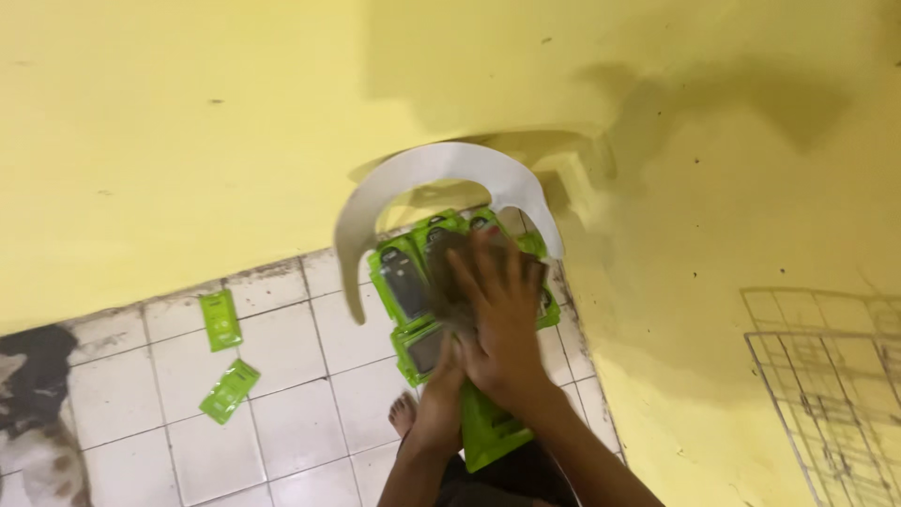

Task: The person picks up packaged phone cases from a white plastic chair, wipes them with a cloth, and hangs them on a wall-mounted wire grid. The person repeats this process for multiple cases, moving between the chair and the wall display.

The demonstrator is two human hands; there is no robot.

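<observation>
A pile of green packets [405, 282], some with dark windows, lies on the seat of a white plastic chair [441, 167] against the yellow wall. My right hand [497, 314] lies flat on top of the pile with its fingers spread. My left hand [441, 390] is below it at the pile's near edge, gripping the lower packets, one of which [488, 432] hangs down towards me. The picture is blurred around the fingers.
Two loose green packets [221, 319] [230, 390] lie on the white tiled floor [300, 413] to the left. My bare foot [404, 413] stands by the chair. A dark and white bundle [33, 394] is at the far left. A wire grid [826, 376] leans on the wall at right.
</observation>
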